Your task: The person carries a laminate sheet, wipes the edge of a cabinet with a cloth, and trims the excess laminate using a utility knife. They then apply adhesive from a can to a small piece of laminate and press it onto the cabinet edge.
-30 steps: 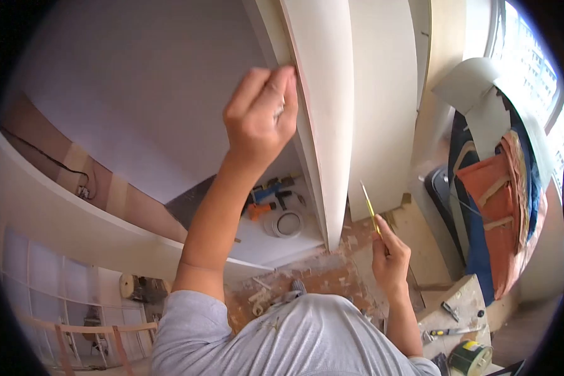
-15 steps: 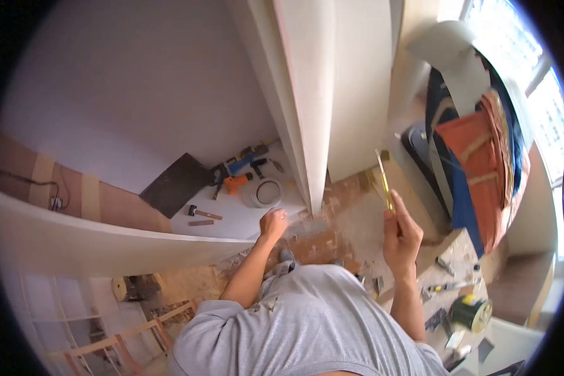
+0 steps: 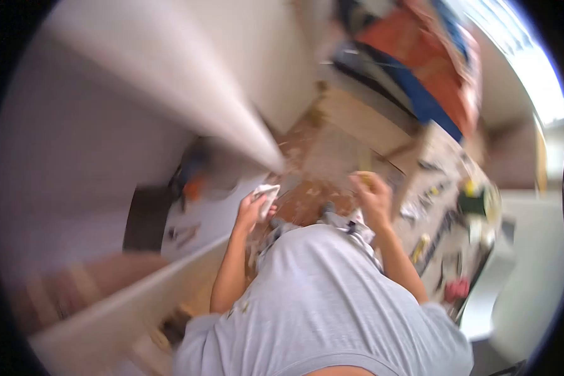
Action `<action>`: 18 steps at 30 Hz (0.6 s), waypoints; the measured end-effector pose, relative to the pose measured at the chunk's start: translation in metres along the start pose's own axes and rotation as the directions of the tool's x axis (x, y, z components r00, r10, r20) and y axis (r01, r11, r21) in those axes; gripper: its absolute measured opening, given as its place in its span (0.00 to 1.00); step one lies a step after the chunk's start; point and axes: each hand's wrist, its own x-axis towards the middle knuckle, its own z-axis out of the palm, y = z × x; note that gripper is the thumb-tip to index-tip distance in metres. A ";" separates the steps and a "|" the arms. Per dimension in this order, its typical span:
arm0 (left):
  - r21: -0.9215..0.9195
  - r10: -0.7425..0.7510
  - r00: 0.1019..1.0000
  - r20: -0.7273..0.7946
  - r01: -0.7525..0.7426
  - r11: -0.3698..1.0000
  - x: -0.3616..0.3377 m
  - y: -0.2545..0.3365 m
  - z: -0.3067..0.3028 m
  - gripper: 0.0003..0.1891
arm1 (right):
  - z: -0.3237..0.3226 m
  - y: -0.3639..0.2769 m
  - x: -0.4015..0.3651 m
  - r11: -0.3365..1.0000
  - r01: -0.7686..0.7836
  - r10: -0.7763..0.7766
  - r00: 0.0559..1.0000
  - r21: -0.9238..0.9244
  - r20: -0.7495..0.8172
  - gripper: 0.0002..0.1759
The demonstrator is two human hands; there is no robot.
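My left hand (image 3: 249, 212) is closed on a white piece of cloth or paper (image 3: 267, 197), which sticks up between thumb and fingers. It is in front of my body, to the left. My right hand (image 3: 375, 199) is closed too, blurred by motion. A bit of a slim yellow tool (image 3: 365, 175) shows at its fingertips; most of it is hidden, and its kind cannot be made out. The two hands are apart, above the floor.
On the right, a bench (image 3: 413, 164) bears scattered tools and a dark green can (image 3: 476, 203). Orange and blue sheeting (image 3: 420, 50) is piled beyond it. White panels (image 3: 188, 81) rise on the left, by a dark board (image 3: 146, 217) and blurred tools. Reddish floor (image 3: 301, 156) lies ahead.
The view has swung, so the bench looks nearer. A white piece now shows in my left hand. My right hand has come lower and inward, and its yellow tool shows less.
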 end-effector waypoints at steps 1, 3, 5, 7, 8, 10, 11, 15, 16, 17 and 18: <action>0.063 0.047 0.997 0.058 -0.050 0.997 0.005 0.010 0.026 0.17 | -0.007 0.021 0.003 0.999 0.000 0.003 0.998 -0.041 0.063 0.17; 0.105 0.041 0.978 0.205 -0.064 0.992 0.010 0.022 0.081 0.16 | -0.002 0.043 -0.003 0.995 -0.032 0.023 0.995 0.096 0.094 0.19; 0.136 0.033 0.956 0.292 -0.076 0.988 0.016 0.039 0.134 0.15 | 0.001 0.056 -0.012 0.986 0.016 -0.024 0.999 0.164 0.042 0.22; 0.089 0.033 0.922 0.385 -0.073 0.993 0.008 0.046 0.177 0.14 | 0.002 0.055 -0.023 0.914 -0.001 0.010 1.000 0.406 -0.021 0.21; 0.124 0.004 0.908 0.419 -0.062 0.990 0.008 0.046 0.194 0.14 | -0.003 0.050 -0.029 0.868 -0.021 0.035 0.999 0.496 -0.019 0.21; 0.193 -0.023 0.861 0.509 -0.087 0.977 0.012 0.041 0.226 0.15 | -0.021 0.069 -0.030 0.850 0.036 0.040 0.990 0.525 -0.132 0.20; 0.243 -0.012 0.849 0.528 -0.137 0.960 0.021 0.033 0.233 0.17 | -0.031 0.074 -0.031 0.844 0.073 0.042 0.978 0.531 -0.203 0.19; 0.467 -0.244 0.761 0.601 -0.086 0.880 0.029 0.020 0.279 0.16 | -0.088 0.086 -0.056 0.786 0.103 0.144 0.928 0.609 -0.343 0.16; 0.480 -0.255 0.762 0.595 -0.082 0.873 0.032 0.015 0.291 0.16 | -0.102 0.087 -0.062 0.778 0.101 0.154 0.926 0.620 -0.344 0.16; 0.487 -0.299 0.734 0.610 -0.050 0.872 0.038 0.009 0.300 0.15 | -0.116 0.091 -0.065 0.746 0.100 0.232 0.888 0.658 -0.397 0.16; 0.496 -0.342 0.703 0.624 -0.018 0.868 0.043 0.005 0.310 0.14 | -0.131 0.096 -0.067 0.711 0.102 0.312 0.841 0.696 -0.442 0.15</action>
